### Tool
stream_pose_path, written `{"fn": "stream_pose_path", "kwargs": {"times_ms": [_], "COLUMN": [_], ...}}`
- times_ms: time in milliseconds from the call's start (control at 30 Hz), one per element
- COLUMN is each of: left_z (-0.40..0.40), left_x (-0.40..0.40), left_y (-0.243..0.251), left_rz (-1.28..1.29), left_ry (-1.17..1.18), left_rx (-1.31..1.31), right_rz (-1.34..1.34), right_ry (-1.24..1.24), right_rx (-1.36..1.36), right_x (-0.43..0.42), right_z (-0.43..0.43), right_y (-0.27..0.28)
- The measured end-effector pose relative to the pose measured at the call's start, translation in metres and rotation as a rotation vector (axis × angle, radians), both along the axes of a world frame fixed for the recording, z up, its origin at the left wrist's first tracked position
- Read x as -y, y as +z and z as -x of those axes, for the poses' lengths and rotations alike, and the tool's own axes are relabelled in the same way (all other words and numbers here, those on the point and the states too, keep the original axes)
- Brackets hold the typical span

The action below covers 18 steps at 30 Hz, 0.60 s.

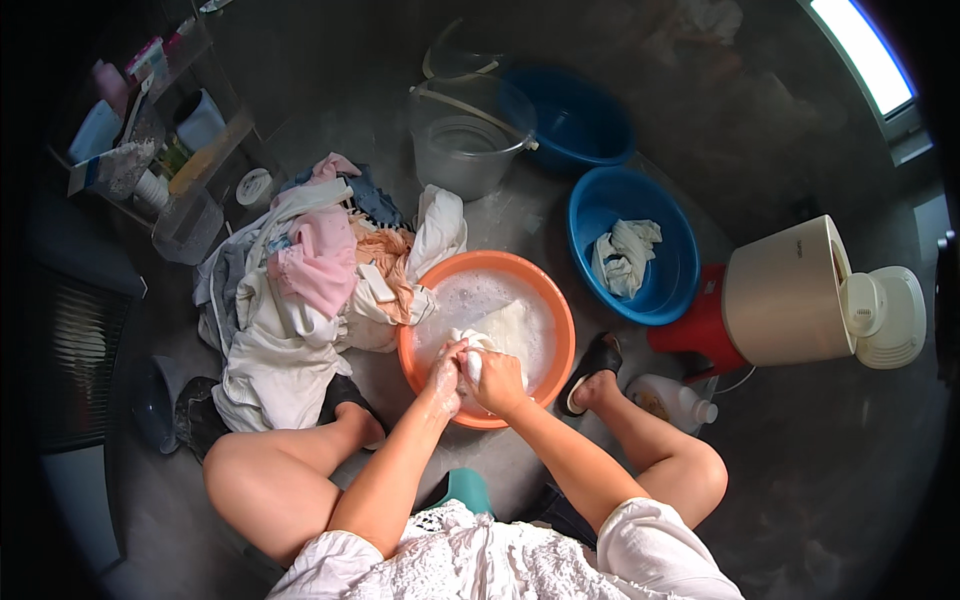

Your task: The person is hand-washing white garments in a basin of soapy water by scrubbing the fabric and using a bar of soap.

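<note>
Between my knees stands an orange plastic basin [562, 300] of foamy water. My left hand [447, 379], wet with suds, and my right hand [495, 380] meet above the near part of the basin, both gripping a bunched white cloth [506, 328]. The rest of the cloth spreads into the suds. A small white part bulges out between my hands; whether it is cloth or something else, I cannot tell. Close to the basin's left side lies a big heap of clothes [277, 360], with a pink garment [319, 262] and a white bar-shaped object [376, 282] on it.
A blue basin [686, 247] at the right holds a crumpled white cloth [625, 255]. Behind are a clear bucket [465, 161] and another blue basin [574, 127]. A beige and red appliance [784, 292] and a white bottle [667, 401] stand right. Shelves [217, 150] hold toiletries at left.
</note>
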<state>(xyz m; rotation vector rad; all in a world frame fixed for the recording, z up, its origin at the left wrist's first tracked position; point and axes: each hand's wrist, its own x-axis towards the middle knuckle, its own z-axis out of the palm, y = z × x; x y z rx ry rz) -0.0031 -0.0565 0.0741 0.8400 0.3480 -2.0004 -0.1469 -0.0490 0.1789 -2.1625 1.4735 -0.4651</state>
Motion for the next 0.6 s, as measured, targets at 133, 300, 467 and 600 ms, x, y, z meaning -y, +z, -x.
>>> {"fn": "stream_pose_path", "kwargs": {"times_ms": [133, 300, 467, 600], "left_z": [-0.010, -0.011, -0.004, -0.008], "left_x": [0.021, -0.020, 0.023, -0.024], "left_y": [-0.001, 0.041, 0.064, 0.000], "left_rz": [0.268, 0.200, -0.061, 0.032], "left_ry": [0.141, 0.150, 0.006, -0.068], "left_rx": [0.146, 0.021, -0.049, -0.197], "right_rz": [-0.238, -0.448, -0.238, -0.087], "right_ry": [-0.264, -0.217, -0.012, 0.103], "right_rx": [0.122, 0.392, 0.270, 0.092], "right_x": [0.040, 0.016, -0.014, -0.017], "right_z": [0.032, 0.020, 0.006, -0.030], "right_y": [-0.037, -0.008, 0.018, 0.047]}}
